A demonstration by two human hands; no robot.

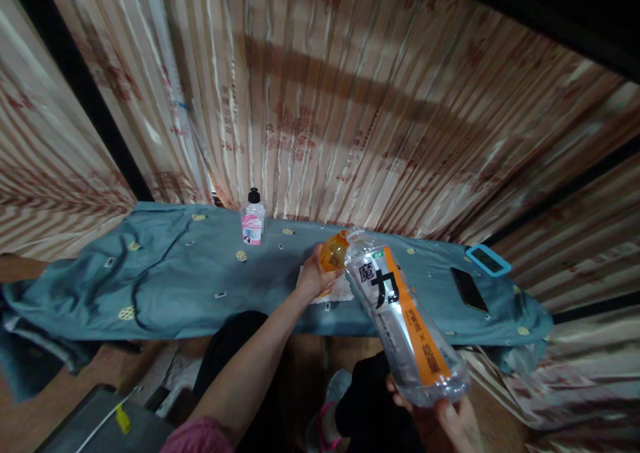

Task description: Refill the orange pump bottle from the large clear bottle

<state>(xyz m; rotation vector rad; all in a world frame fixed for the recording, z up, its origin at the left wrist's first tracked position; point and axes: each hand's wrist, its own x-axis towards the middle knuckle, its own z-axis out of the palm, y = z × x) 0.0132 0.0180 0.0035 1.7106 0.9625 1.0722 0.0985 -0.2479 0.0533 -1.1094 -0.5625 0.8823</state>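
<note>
My left hand (313,275) is wrapped round a small amber see-through container (333,253) above the table. In my right hand (453,418), gripped near its base, is a large clear plastic bottle (400,313) with an orange and black label. The bottle leans to the left, its neck end lower on the far side and right against the container's mouth. Whether the two rims touch I cannot tell. Under my left hand lies a whitish cloth (343,289), partly hidden by the hand and the bottle.
A clear bottle with a black cap and pink label (253,219) stands at the back. On the right lie a dark phone (469,289) and a blue-framed device (489,259). A teal patterned cloth (175,279) covers the narrow table. Striped curtains (300,106) hang behind.
</note>
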